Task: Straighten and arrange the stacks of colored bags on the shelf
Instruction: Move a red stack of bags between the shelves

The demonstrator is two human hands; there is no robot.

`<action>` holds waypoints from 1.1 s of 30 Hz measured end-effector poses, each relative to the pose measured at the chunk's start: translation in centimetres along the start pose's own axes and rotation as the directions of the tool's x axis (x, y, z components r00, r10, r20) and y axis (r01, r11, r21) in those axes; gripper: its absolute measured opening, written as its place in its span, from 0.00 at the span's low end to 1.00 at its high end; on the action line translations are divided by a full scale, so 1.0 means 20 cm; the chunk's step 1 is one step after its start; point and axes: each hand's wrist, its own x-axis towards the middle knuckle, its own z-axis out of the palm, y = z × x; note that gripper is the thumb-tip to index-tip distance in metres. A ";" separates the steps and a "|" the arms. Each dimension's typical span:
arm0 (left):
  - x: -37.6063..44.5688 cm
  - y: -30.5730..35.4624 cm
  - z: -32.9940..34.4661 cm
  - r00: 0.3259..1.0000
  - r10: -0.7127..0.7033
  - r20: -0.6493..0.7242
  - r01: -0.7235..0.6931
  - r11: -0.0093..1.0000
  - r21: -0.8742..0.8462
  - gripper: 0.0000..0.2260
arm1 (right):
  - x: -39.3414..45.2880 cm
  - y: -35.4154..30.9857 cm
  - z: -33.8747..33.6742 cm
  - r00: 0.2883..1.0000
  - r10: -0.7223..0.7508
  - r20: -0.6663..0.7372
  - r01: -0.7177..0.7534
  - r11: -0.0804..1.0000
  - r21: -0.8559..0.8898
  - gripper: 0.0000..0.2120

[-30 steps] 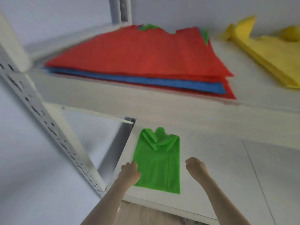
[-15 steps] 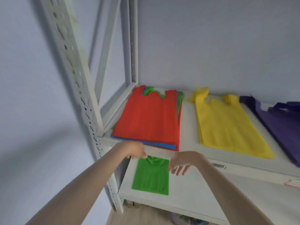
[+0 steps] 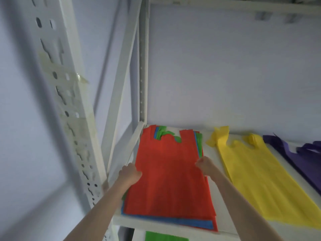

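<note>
On the white upper shelf (image 3: 213, 150), beside the flat yellow bags (image 3: 257, 173), our curled left hand (image 3: 129, 173) and right hand (image 3: 205, 165) grip opposite edges of the red-topped fabric bag stack (image 3: 168, 176).

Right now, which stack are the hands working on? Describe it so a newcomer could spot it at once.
On the upper shelf, look to the far left corner beside the white upright post. The mixed stack lies there, left of the yellow bags: red on top, with blue and green edges poking out, the only multicolored pile.
</note>
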 end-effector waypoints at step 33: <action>0.25 0.05 0.16 0.972 -0.231 -0.039 0.216 0.949 -0.228 0.18 | 0.27 -0.20 0.05 0.999 -0.022 0.031 0.026 0.987 -0.157 0.24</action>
